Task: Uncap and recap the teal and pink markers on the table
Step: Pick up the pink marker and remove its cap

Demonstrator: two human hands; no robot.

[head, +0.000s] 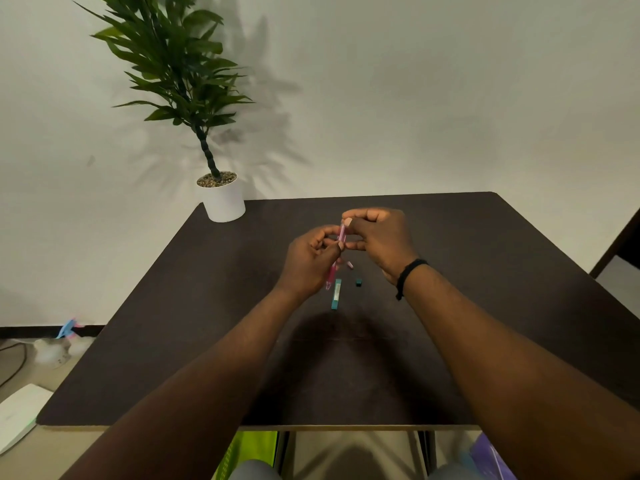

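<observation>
I hold the pink marker [341,237] nearly upright above the dark table [207,306], tilted slightly. My left hand [311,261] grips its lower body. My right hand [377,240] pinches its upper end between thumb and forefinger; whether a cap sits there I cannot tell. A small pink piece [350,264] shows just below my hands. The teal marker [336,294] lies flat on the table under my hands, pointing away from me. A small teal cap [358,282] sits apart on the table just to its right.
A potted plant in a white pot [223,199] stands at the table's far left corner. White wall behind. On the floor at left lie a white board [17,414] and cables. A green bag [249,452] sits under the table's front edge.
</observation>
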